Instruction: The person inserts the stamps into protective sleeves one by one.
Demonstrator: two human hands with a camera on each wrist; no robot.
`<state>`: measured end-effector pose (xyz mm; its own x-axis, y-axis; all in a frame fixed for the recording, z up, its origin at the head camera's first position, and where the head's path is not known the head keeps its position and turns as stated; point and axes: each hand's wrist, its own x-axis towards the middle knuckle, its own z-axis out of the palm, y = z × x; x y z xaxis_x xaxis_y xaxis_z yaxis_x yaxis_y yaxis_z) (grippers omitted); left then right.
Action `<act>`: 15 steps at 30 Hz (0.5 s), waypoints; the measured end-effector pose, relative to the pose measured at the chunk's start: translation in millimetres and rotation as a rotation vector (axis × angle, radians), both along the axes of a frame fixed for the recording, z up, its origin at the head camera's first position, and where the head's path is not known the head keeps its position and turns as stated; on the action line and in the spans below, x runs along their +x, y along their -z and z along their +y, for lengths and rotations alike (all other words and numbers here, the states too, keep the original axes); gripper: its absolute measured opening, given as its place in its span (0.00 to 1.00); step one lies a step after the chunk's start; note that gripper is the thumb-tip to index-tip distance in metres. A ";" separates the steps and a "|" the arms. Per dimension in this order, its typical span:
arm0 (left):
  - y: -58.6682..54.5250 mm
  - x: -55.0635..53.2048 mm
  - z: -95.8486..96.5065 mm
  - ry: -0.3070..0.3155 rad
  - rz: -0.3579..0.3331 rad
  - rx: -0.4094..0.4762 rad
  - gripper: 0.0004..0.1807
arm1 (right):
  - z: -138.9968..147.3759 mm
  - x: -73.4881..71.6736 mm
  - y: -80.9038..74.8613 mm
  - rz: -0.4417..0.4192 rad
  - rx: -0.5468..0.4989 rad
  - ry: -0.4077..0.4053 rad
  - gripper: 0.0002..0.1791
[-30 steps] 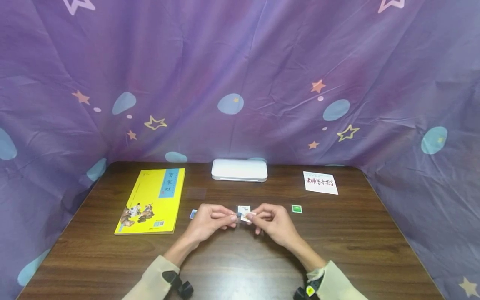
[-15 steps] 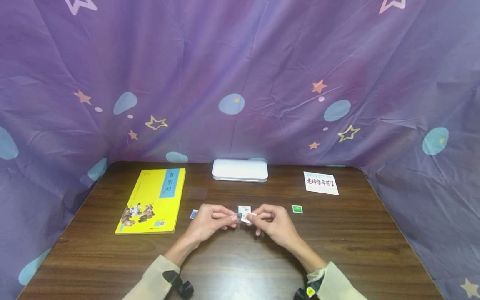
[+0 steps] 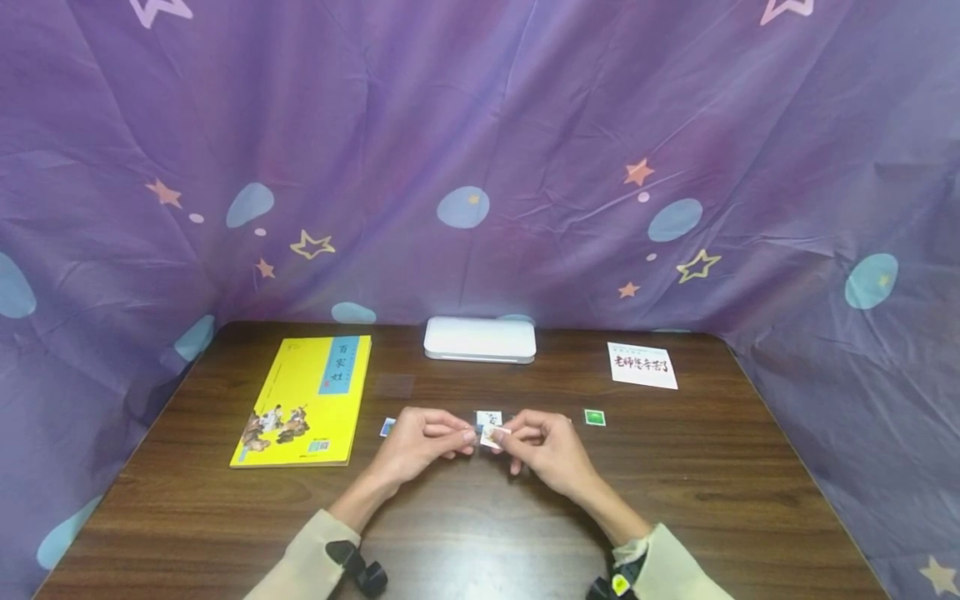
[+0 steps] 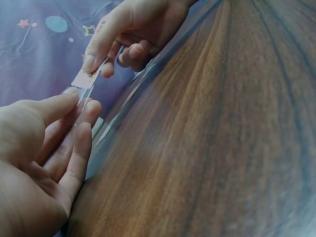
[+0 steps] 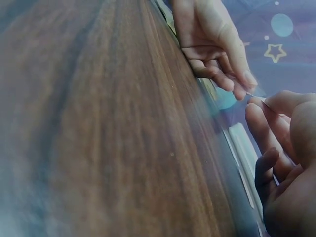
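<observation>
My left hand (image 3: 420,437) pinches a small clear plastic sleeve (image 4: 85,96) between thumb and fingers. From the other side, my right hand (image 3: 553,452) grips a small white-edged stamp (image 3: 492,437) with a printed picture, thumb on top. The stamp's free edge meets the sleeve's end in the left wrist view; how far it reaches inside, I cannot tell. Just behind the fingertips another white picture stamp (image 3: 489,417) lies on the table. A blue stamp (image 3: 387,427) is partly covered by my left hand, and a green stamp (image 3: 595,417) lies right of my right hand.
At the left lies a yellow book (image 3: 315,417), with a flat transparent sheet (image 3: 393,386) beside it. A white case (image 3: 480,340) stands at the back edge of the wooden table (image 3: 712,500). A white card (image 3: 642,367) with writing lies at the back right.
The stamp in my right hand has turned a little and shifted slightly toward me. My left hand has stayed in place with the sleeve.
</observation>
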<state>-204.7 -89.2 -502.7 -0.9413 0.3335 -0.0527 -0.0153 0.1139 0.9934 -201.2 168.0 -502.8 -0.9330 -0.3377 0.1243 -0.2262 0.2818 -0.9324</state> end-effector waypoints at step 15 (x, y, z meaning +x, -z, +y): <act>-0.1 -0.5 -0.4 0.001 -0.022 0.014 0.15 | 0.2 -1.6 3.5 -0.043 -0.037 -0.008 0.11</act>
<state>-205.2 -89.6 -502.6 -0.9397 0.3351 -0.0689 -0.0371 0.1004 0.9943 -202.8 168.2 -506.3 -0.9350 -0.3412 0.0964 -0.1874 0.2448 -0.9513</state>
